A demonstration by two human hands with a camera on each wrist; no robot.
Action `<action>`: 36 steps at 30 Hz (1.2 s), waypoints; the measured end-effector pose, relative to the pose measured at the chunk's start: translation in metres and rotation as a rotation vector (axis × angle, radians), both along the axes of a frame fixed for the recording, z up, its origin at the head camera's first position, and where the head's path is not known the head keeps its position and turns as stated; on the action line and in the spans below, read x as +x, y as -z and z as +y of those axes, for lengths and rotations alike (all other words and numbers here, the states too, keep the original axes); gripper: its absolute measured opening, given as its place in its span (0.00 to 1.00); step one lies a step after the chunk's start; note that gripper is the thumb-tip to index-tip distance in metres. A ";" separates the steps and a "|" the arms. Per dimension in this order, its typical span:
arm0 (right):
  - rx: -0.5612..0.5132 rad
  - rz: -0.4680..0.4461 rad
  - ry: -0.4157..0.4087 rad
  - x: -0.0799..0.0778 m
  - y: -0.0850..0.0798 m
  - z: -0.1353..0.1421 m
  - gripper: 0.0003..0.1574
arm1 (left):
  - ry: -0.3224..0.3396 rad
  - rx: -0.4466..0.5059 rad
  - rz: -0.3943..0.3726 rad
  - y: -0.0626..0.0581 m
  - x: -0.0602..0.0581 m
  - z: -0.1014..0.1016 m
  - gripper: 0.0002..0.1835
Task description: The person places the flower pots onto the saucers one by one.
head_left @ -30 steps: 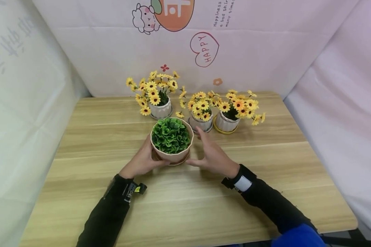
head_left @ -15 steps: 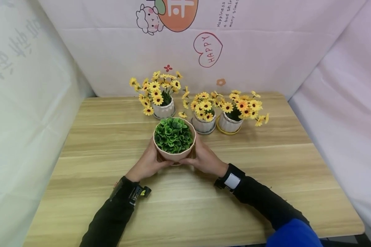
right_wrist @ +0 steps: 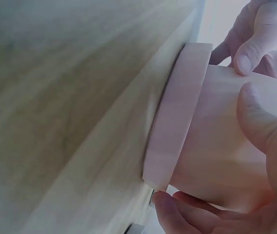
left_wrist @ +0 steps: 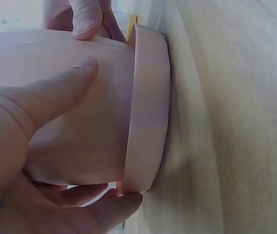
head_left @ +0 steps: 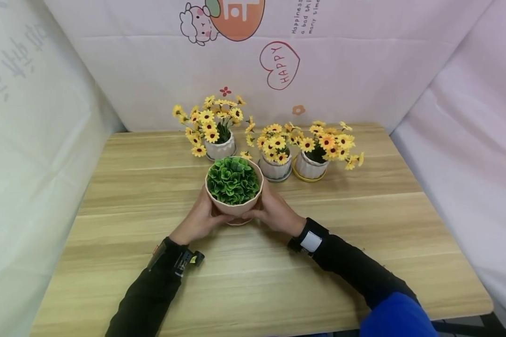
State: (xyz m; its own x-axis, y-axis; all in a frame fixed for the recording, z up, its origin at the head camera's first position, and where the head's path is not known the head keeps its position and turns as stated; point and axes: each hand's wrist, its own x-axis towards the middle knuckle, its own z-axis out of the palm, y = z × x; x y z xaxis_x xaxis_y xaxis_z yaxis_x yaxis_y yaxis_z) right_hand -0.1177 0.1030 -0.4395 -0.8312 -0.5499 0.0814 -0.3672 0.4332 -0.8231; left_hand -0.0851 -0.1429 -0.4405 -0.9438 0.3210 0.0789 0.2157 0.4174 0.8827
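A pale pink flowerpot (head_left: 234,210) with a dense green leafy plant (head_left: 233,181) stands in the middle of the table. Its matching saucer (left_wrist: 149,107) is under its base, close on the wood. My left hand (head_left: 201,216) grips the pot from the left, thumb across the near wall and fingers round the far side. From the right, my right hand (head_left: 277,211) holds it the same way, as the right wrist view shows with the pot wall (right_wrist: 221,141) between thumb and fingers. Some fingertips reach the saucer's edge. The pot's far side is hidden in the head view.
Behind the pot stand three small whitish pots with yellow flowers: a left one (head_left: 220,150), a middle one (head_left: 275,169) close by my right hand, and a right one (head_left: 311,167) on a yellow saucer. A printed cloth (head_left: 341,70) hangs behind the wooden table (head_left: 130,196).
My right hand has moved left from beside the pot and now holds it. My left hand stays on the pot. The head view shifts slightly; the flower pots stay put.
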 end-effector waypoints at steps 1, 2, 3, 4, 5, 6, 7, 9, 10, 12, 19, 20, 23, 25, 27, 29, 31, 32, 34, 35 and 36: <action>0.000 -0.004 -0.001 -0.001 0.000 -0.001 0.82 | -0.003 -0.005 -0.003 0.000 -0.001 -0.001 0.70; 0.002 -0.006 -0.001 -0.002 0.000 -0.001 0.82 | -0.002 -0.006 -0.002 0.000 -0.002 -0.001 0.70; 0.003 -0.010 -0.001 -0.003 0.000 -0.002 0.82 | -0.002 -0.007 -0.001 0.000 -0.003 -0.002 0.70; 0.003 -0.014 -0.002 -0.004 0.000 -0.003 0.81 | -0.001 -0.009 0.000 0.000 -0.004 -0.003 0.70; 0.001 -0.019 0.000 -0.005 -0.001 -0.003 0.81 | 0.001 -0.009 0.000 0.000 -0.005 -0.003 0.70; 0.002 -0.024 0.001 -0.005 -0.001 -0.004 0.80 | 0.004 -0.007 0.000 0.001 -0.006 -0.004 0.70; 0.002 -0.026 0.003 -0.006 -0.001 -0.005 0.80 | 0.005 -0.005 -0.002 0.001 -0.008 -0.004 0.70; 0.007 -0.026 0.003 -0.009 -0.001 -0.007 0.79 | 0.006 0.007 -0.008 0.001 -0.011 -0.005 0.70; 0.013 -0.023 0.005 -0.010 -0.002 -0.007 0.79 | 0.010 0.018 -0.008 0.001 -0.012 -0.005 0.71; 0.023 -0.023 0.011 -0.012 -0.002 -0.009 0.79 | 0.009 0.030 -0.016 0.001 -0.016 -0.005 0.71; 0.007 -0.008 0.008 -0.023 -0.001 -0.012 0.79 | -0.001 0.019 -0.019 0.001 -0.026 -0.008 0.70; 0.011 -0.004 0.010 -0.025 -0.001 -0.012 0.79 | 0.001 0.015 -0.020 0.001 -0.028 -0.009 0.70; 0.037 0.009 0.010 -0.030 -0.001 -0.013 0.77 | 0.000 0.000 -0.020 0.001 -0.033 -0.010 0.70; 0.054 0.012 0.013 -0.032 -0.001 -0.014 0.76 | -0.004 0.002 -0.027 0.001 -0.036 -0.011 0.70; 0.061 0.004 0.019 -0.036 -0.001 -0.016 0.74 | -0.006 0.003 -0.027 0.001 -0.040 -0.011 0.71; 0.070 0.001 0.023 -0.039 -0.001 -0.017 0.73 | 0.000 0.008 -0.021 0.001 -0.044 -0.012 0.71; 0.077 0.000 0.024 -0.042 -0.002 -0.018 0.73 | 0.002 0.019 -0.023 0.002 -0.047 -0.012 0.71; 0.079 -0.002 0.022 -0.044 -0.002 -0.018 0.73 | 0.005 0.022 -0.023 0.002 -0.049 -0.013 0.71; 0.083 -0.005 0.018 -0.047 -0.003 -0.019 0.73 | 0.010 0.026 -0.022 0.003 -0.053 -0.013 0.70; 0.085 -0.006 0.016 -0.048 -0.003 -0.019 0.73 | 0.011 0.030 -0.023 0.003 -0.055 -0.013 0.70; 0.083 -0.007 0.013 -0.049 -0.003 -0.019 0.73 | 0.011 0.035 -0.026 0.003 -0.056 -0.013 0.70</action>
